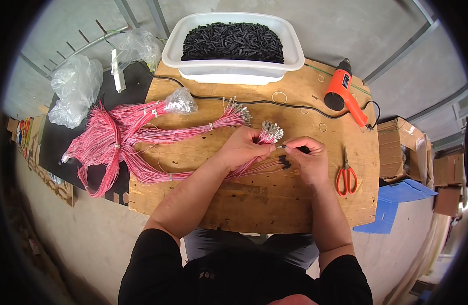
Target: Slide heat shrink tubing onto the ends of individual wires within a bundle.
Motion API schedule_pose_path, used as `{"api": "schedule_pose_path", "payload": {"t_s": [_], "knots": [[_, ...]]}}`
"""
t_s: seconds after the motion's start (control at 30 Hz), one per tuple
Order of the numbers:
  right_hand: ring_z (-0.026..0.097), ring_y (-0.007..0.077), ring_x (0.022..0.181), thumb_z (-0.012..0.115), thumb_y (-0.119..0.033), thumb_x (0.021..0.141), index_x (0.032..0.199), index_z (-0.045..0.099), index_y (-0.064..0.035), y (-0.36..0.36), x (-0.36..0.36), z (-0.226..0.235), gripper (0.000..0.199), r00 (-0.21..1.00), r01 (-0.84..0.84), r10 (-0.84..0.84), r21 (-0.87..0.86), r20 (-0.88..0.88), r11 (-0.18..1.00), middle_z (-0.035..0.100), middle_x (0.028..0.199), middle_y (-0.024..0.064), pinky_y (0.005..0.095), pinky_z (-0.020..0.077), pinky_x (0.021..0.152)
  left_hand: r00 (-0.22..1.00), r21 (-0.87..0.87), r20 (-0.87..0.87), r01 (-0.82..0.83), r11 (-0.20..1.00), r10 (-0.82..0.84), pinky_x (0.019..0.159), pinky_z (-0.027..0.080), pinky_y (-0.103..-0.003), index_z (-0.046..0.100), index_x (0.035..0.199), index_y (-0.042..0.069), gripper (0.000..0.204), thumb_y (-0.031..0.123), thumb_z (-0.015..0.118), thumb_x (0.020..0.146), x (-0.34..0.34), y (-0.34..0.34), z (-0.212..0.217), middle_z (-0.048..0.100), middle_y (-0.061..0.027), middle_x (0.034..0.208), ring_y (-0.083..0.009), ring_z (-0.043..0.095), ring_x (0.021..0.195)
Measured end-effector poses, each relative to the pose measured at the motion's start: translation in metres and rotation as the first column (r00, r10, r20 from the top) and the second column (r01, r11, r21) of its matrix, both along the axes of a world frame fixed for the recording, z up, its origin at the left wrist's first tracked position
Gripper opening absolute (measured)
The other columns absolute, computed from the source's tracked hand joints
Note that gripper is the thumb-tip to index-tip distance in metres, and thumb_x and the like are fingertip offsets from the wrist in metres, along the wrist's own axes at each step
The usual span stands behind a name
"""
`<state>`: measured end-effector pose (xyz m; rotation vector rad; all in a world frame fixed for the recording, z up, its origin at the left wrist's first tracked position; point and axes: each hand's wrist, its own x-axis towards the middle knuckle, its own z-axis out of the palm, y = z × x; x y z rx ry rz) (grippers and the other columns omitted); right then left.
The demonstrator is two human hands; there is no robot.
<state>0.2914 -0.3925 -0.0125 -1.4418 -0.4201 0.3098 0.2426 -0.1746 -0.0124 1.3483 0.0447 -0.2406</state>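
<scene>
My left hand [248, 149] is closed round a bundle of thin pink wires, whose metal terminals [272, 131] stick up above the fingers. Fingertips of my right hand [311, 157] pinch a small black sleeve [282, 147] against the end of one wire by my left thumb. More black shows inside the right palm, partly hidden by the fingers. Below the hands, several wire ends capped with black sleeves [284, 162] lie on the wooden table. Other bundles of pink wires [162, 134] stretch off to the left, tied with pale bands.
A white tub [234, 67] full of black sleeves stands at the back. An orange heat gun [340, 89] lies at the back right, its black cable [234, 100] crossing the table. Orange-handled scissors [346, 178] lie right of my hand. Clear plastic bags [76, 91] sit at left.
</scene>
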Motion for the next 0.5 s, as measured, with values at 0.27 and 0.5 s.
{"api": "schedule_pose_path", "payload": {"t_s": [0.27, 0.5], "knots": [[0.066, 0.0115, 0.093, 0.070, 0.009, 0.088, 0.095, 0.074, 0.0003, -0.0004, 0.0004, -0.0002, 0.012, 0.995, -0.016, 0.021, -0.051, 0.097, 0.999, 0.074, 0.101, 0.0083, 0.0260, 0.0530, 0.085, 1.000, -0.002, -0.016, -0.004, 1.000, 0.004, 0.056, 0.045, -0.025, 0.068, 0.086, -0.003, 0.014, 0.009, 0.074, 0.088, -0.0002, 0.0001, -0.0004, 0.063, -0.0032, 0.071, -0.0085, 0.057, 0.062], [0.066, 0.0114, 0.092, 0.070, 0.009, 0.088, 0.095, 0.073, 0.0007, 0.0009, -0.0006, -0.0011, 0.012, 0.993, -0.027, 0.031, -0.039, 0.113, 0.999, 0.074, 0.101, 0.0084, 0.0257, 0.0529, 0.085, 1.000, -0.013, -0.030, -0.004, 1.000, 0.003, 0.057, 0.047, -0.026, 0.069, 0.087, -0.004, 0.016, 0.010, 0.075, 0.089, 0.0005, 0.0007, -0.0016, 0.065, -0.0040, 0.073, -0.0091, 0.059, 0.063]]}}
